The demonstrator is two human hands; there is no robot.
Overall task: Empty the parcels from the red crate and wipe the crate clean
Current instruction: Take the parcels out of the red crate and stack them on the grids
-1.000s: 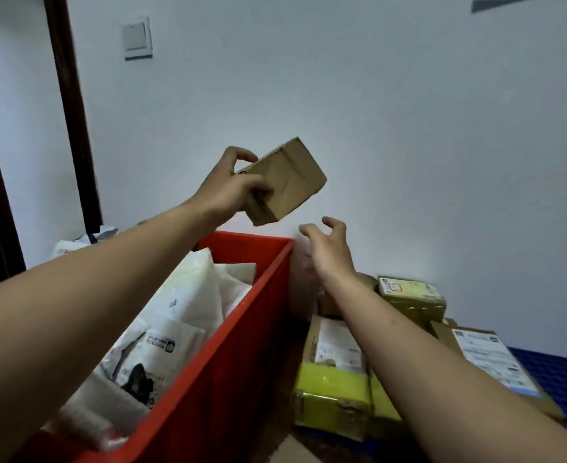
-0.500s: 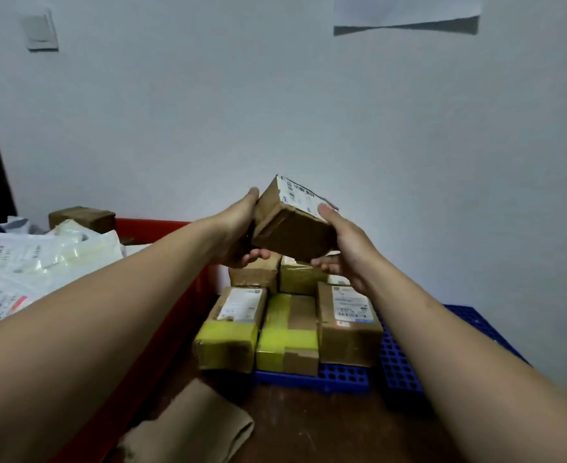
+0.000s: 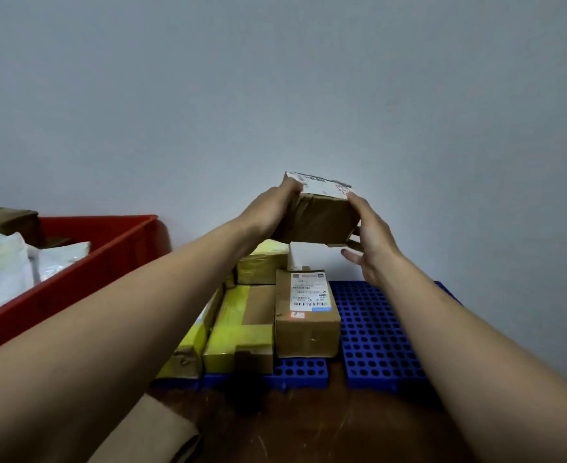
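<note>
1. Change of position. One second ago the left hand alone held the box above the crate. The box is now to the right of the crate, close to the wall and over the stack on the pallet. Its labelled face has turned more nearly level than it was half a second ago.

2. Grip. Both hands grip the box. The left hand wraps its left end, thumb on the top edge. The right hand clamps the right end, thumb at the upper corner; its lower fingers hang loose beneath the box.

3. Box location. The box is directly over a white parcel at the back of the stack. Whether they touch cannot be determined.

4. Stack. A labelled carton lies at the right front. Yellow-taped parcels lie to its left and behind.

5. Crate. It stands at the left and holds white bags and a brown carton at its far end.

6. Floor. A brown cloth lies at the lower left, in front of the pallet.
</note>
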